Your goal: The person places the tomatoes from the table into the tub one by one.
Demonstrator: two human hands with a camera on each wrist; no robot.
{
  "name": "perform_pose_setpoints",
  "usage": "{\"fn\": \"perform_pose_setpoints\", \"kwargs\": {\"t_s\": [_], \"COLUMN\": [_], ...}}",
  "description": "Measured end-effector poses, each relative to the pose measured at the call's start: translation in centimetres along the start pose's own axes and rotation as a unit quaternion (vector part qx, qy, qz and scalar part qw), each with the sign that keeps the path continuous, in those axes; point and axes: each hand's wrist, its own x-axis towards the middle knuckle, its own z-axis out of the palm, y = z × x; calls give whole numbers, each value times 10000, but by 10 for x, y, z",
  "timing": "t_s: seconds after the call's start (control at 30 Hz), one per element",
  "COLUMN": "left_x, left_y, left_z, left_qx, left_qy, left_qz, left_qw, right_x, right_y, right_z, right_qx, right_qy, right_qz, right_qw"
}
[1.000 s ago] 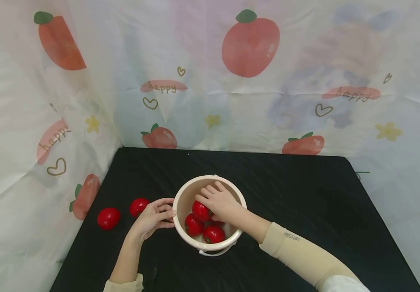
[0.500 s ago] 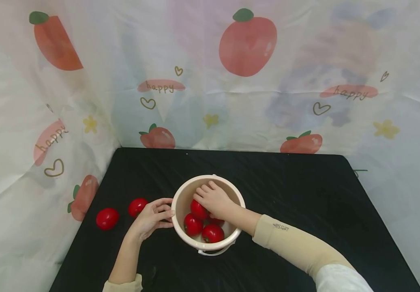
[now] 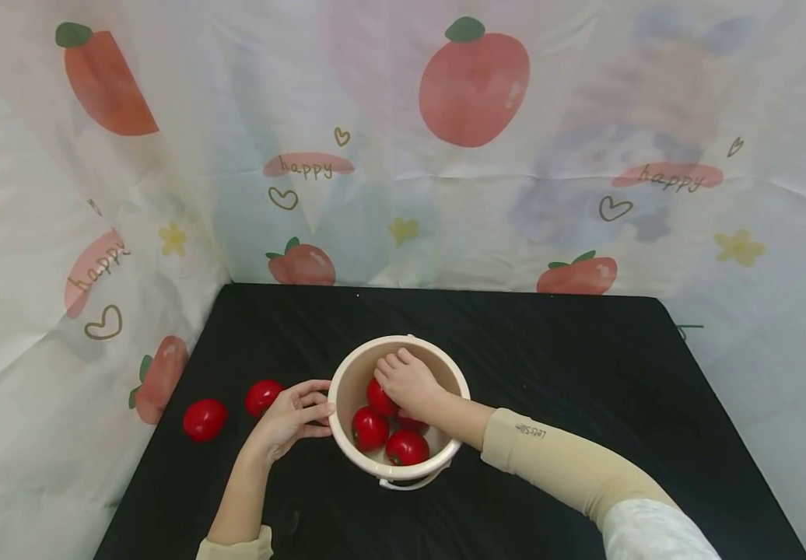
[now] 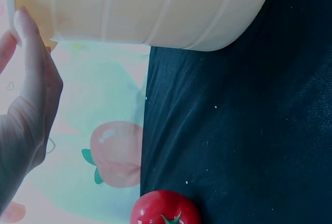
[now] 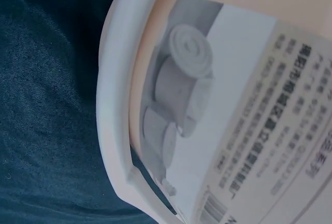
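While touched at its left rim, bucket: upright on table, mouth upward to receive a hand.
Left hand: fingers spread against rim, probably for steadying.
Right hand: inside bucket, fingers curved round held tomato; thumb contact hidden.
Lower tomatoes: beside held tomato, apparently kept clustered by bucket wall.
Loose tomatoes: two, left of bucket.
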Motion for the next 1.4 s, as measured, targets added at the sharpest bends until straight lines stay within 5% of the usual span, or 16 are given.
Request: {"fn": "perform_pose_setpoints", "kwargs": {"t_s": [0.57,0.7,0.8,0.97,1.1,1.23,1.4], "left_x": [-1,-1,-1,-1,-1,-1,-1], "left_y": [-1,0,0,0,0,-1,-1], "left_z": [0,0,0,0,0,0,0], "left_qx": [62,21,8,31,17,49,88], "left_qy": [0,-3,-18,-19,4,50,120], "left_qz": [39,38,37,38,4,-41,-77], "left_qw": [10000,10000,10000,10000,10000,10000,9999], "right_x": [-8,-17,-29,-57,-84,-107,-125], "right_y": [3,13,27,49,57,56,46], "right_z": [-8,-20,-33,-45,-41,-34,-21], "right_qx": [671,1357,2088,3117,4072,5269,6503], "right_qy": [211,609,964,1305,1378,1359,1081], "right_qz": [177,498,955,2052,2699,3130,3672], "right_qw": [9974,9876,9685,9185,8616,7784,6562]}}
